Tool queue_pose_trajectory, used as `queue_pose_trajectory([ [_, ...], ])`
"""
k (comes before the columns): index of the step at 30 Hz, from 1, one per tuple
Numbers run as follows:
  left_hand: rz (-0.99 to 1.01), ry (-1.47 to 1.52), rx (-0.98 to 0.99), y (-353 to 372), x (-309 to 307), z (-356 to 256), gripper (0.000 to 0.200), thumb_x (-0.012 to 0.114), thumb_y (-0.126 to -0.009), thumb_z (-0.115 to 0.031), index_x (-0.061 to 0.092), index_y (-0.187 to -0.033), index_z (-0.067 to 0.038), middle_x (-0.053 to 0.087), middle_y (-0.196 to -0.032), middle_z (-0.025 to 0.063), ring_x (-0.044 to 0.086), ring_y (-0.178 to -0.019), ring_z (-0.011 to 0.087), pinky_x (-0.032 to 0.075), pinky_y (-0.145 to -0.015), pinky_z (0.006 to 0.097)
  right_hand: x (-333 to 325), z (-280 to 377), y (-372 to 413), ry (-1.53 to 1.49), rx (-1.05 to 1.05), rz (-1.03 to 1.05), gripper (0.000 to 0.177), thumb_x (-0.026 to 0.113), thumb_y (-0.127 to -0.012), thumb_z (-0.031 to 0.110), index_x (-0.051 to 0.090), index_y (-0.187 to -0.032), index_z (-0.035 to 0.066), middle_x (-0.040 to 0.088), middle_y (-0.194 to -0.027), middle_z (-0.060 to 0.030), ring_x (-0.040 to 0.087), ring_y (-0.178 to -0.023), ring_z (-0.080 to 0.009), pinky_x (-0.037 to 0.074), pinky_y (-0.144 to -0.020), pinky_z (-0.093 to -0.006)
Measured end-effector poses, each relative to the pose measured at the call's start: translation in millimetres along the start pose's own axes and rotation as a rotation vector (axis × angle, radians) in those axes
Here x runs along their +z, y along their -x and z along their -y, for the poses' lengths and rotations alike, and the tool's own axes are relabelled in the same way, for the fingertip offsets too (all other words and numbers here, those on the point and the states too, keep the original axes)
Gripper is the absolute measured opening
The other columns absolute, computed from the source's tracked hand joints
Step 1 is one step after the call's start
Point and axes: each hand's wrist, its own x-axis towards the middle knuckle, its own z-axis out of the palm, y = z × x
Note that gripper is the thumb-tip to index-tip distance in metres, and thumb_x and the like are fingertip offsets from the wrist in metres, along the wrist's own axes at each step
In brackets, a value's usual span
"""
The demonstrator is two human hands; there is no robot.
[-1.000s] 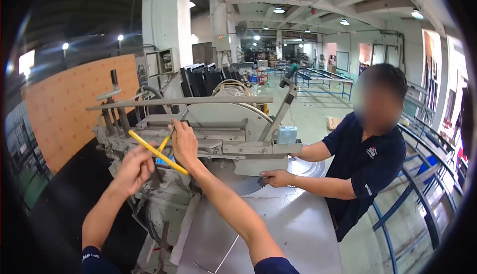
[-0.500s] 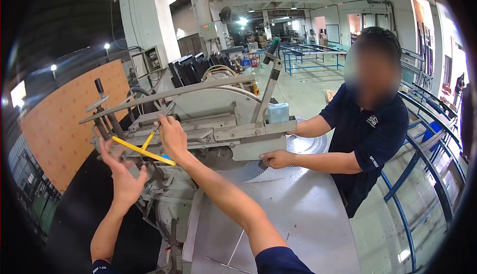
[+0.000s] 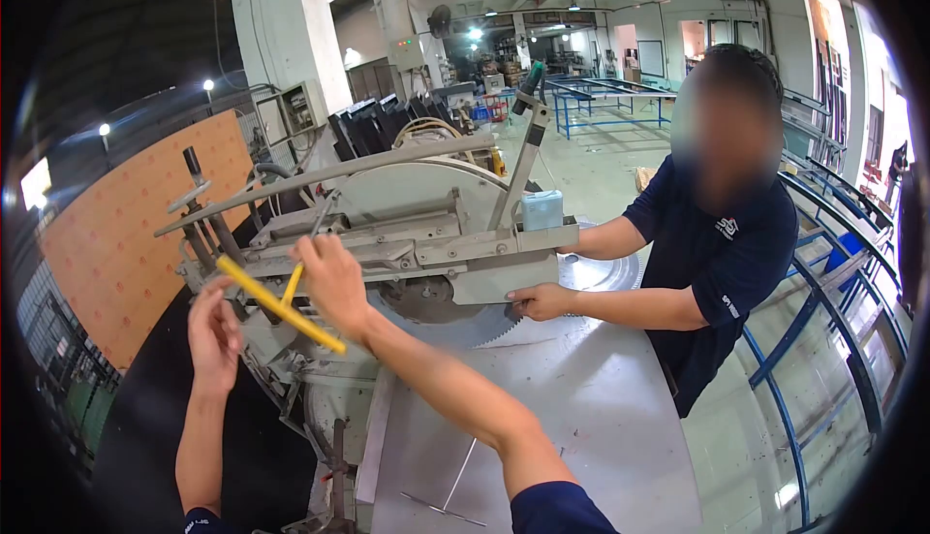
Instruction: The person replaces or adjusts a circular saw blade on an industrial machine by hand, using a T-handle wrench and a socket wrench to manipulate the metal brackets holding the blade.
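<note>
The right hand holds a closed grip on the middle of the yellow T-handle wrench, which is at the grey cast-metal saw head. The left hand, spread clear of the wrench a half-second ago, now touches the crossbar's upper end; whether its fingers wrap the bar cannot be told. The crossbar now slopes more steeply, which suggests a two-handed turn, while a co-worker's hand rests at the toothed steel circular blade above the smooth sheet-metal counter.

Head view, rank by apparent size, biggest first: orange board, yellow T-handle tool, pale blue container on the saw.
1. orange board: largest by far, despite standing farther back.
2-3. Unranked: yellow T-handle tool in the right hand is longer but thin and nearer the camera; pale blue container is short but blocky.
</note>
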Motion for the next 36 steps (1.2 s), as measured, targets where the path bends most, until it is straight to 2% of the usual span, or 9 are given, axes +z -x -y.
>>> queue_pose_trajectory([
  [5, -0.001, -0.640, 0.375, -56.2, 19.3, 9.8, 0.017, 0.057, -0.095, -0.017, 0.061, -0.109, -0.006, 0.057, -0.072, 0.0003, 0.055, -0.061, 0.0076, 0.043, -0.051, 0.0206, -67.0, 73.8, 52.9, -0.092, -0.225, -0.104, 0.020, 0.070, -0.084, 0.021, 0.057, -0.086, 0.006, 0.050, -0.079, -0.0077, 0.055, -0.074, -0.0254, 0.046, -0.061, -0.0355],
  [10, 0.138, -1.237, 0.795, -119.0, 76.2, 54.9, 0.027, 0.064, -0.088, -0.016, 0.061, -0.111, -0.002, 0.065, -0.105, 0.0174, 0.065, -0.096, 0.0350, 0.052, -0.079, 0.0435, -130.0, 50.8, 167.3, -0.131, 0.176, -0.074, 0.004, 0.059, -0.086, 0.000, 0.061, -0.089, 0.003, 0.057, -0.076, -0.0108, 0.055, -0.065, -0.0275, 0.045, -0.059, -0.0360],
  [15, -0.097, -1.544, 0.976, -205.8, 104.0, 129.3, 0.019, 0.060, -0.088, -0.017, 0.057, -0.102, -0.004, 0.064, -0.098, 0.0137, 0.064, -0.092, 0.0329, 0.052, -0.077, 0.0442, -241.8, 60.9, 305.8, 0.170, 0.448, -0.082, 0.008, 0.054, -0.087, -0.002, 0.061, -0.087, 0.001, 0.061, -0.077, -0.0138, 0.059, -0.066, -0.0284, 0.046, -0.059, -0.0344],
  [16, -0.106, -1.620, 0.961, -219.2, 104.2, 137.0, 0.018, 0.060, -0.086, -0.015, 0.057, -0.101, -0.005, 0.064, -0.096, 0.0127, 0.065, -0.090, 0.0319, 0.052, -0.075, 0.0444, -262.7, 69.9, 329.6, 0.245, 0.452, -0.125, 0.012, 0.051, -0.090, 0.000, 0.061, -0.083, 0.001, 0.059, -0.074, -0.0135, 0.058, -0.064, -0.0272, 0.045, -0.058, -0.0338],
  [18, -0.085, -1.780, 0.931, -242.2, 97.3, 157.4, 0.017, 0.058, -0.083, -0.011, 0.055, -0.099, -0.007, 0.063, -0.093, 0.0107, 0.065, -0.087, 0.0300, 0.052, -0.071, 0.0450, -317.1, 85.7, 433.4, 0.260, 0.871, 0.092, 0.025, 0.055, -0.095, 0.010, 0.062, -0.118, 0.005, 0.057, -0.124, -0.0216, 0.060, -0.104, -0.0311, 0.051, -0.081, -0.0350],
  [20, -0.073, -1.819, 0.970, -247.8, 85.4, 168.0, 0.023, 0.055, -0.080, -0.009, 0.055, -0.103, -0.008, 0.064, -0.094, 0.0106, 0.066, -0.085, 0.0287, 0.053, -0.066, 0.0455, -338.2, 118.8, 472.3, 0.069, 1.263, -0.266, 0.018, 0.058, -0.093, 0.007, 0.066, -0.108, 0.003, 0.060, -0.119, -0.0203, 0.059, -0.101, -0.0303, 0.051, -0.076, -0.0348],
  [21, -0.097, -1.819, 0.976, -243.3, 85.2, 167.0, 0.023, 0.054, -0.080, -0.009, 0.055, -0.103, -0.009, 0.064, -0.093, 0.0114, 0.067, -0.085, 0.0297, 0.053, -0.064, 0.0452, -323.6, 138.3, 402.2, 0.508, 0.703, -0.316, 0.013, 0.048, -0.091, 0.002, 0.059, -0.084, 0.002, 0.058, -0.072, -0.0131, 0.057, -0.064, -0.0262, 0.045, -0.058, -0.0344],
  [27, -0.255, -1.407, 0.177, -281.9, 95.2, 171.3, 0.062, 0.027, -0.098, -0.052, 0.063, -0.114, -0.005, 0.061, -0.121, 0.0241, 0.058, -0.113, 0.0438, 0.044, -0.096, 0.0549, -335.7, 157.3, 456.6, 0.600, 0.856, -0.295, 0.011, 0.045, -0.097, 0.003, 0.055, -0.098, -0.001, 0.055, -0.090, -0.0170, 0.057, -0.072, -0.0217, 0.051, -0.062, -0.0302],
  [36, -0.138, -1.590, 0.423, -269.7, 87.2, 160.1, 0.050, 0.037, -0.097, -0.048, 0.060, -0.117, -0.008, 0.062, -0.120, 0.0234, 0.057, -0.114, 0.0434, 0.045, -0.095, 0.0539, -328.0, 114.5, 470.7, 0.634, 0.998, -0.198, 0.021, 0.060, -0.084, -0.009, 0.061, -0.101, 0.003, 0.061, -0.094, -0.0152, 0.062, -0.081, -0.0293, 0.052, -0.070, -0.0359],
])
